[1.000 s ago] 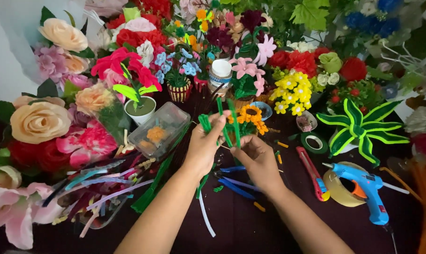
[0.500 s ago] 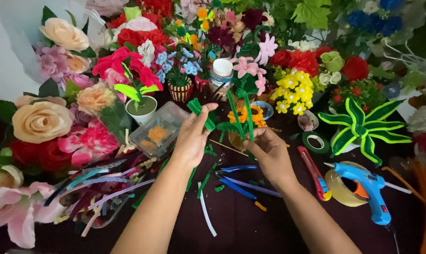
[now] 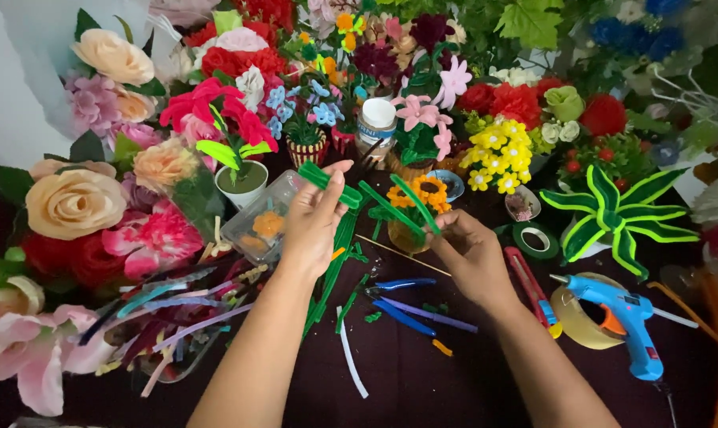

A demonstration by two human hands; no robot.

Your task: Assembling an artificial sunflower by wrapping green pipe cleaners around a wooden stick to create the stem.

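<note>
On the dark table in front of you, your 2 hands are up over the middle. Your left hand pinches 1 fuzzy green pipe cleaner piece, folded into a short flat bar, between thumb and fingers. Your right hand grips the low end of a green pipe cleaner stem that slants up to the left, and 1 more green strip leans just beside it. I think both strips join at the small sunflower pot, but the view there is too crowded to be sure.

Below your hands lie 1 pair of blue-handled pliers, 1 white pipe cleaner and a long bunch of green pipe cleaners. To your right sit 1 blue glue gun, 1 roll of clear tape, 1 roll of green tape and 1 red cutter. To your left is 1 clear plastic box.

Flowers crowd the far edge and both sides. Open room is only between your arms, near you.
</note>
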